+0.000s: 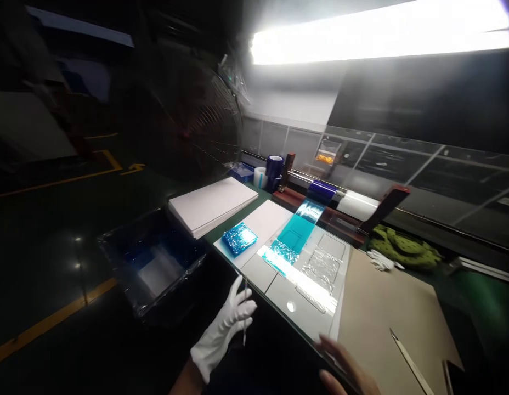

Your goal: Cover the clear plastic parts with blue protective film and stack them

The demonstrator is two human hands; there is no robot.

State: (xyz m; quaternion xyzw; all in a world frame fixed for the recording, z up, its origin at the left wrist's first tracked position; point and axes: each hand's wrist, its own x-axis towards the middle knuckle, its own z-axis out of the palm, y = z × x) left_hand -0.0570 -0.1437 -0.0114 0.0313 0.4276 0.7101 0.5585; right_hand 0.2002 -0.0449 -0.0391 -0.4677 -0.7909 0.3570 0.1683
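My left hand (227, 329), in a white glove, hovers just off the table's near edge with fingers spread apart; a thin clear strip (245, 315) hangs by its fingertips, and I cannot tell if it is gripped. My bare right hand (347, 367) rests at the near edge of the grey panel (304, 299), fingers curled and blurred. The panel bears a clear textured film piece (320, 269) and a teal blue film strip (293, 233) running from a roller (322, 191) at the back.
A stack of white sheets (213, 204) and a crumpled blue film piece (239, 238) lie at the left. A dark lined bin (151, 263) stands beside the table. Brown cardboard (386, 312) holds a thin blade (411, 362). Tape rolls (273, 167), a green cloth (402, 249) and a spare white glove (380, 260) sit behind.
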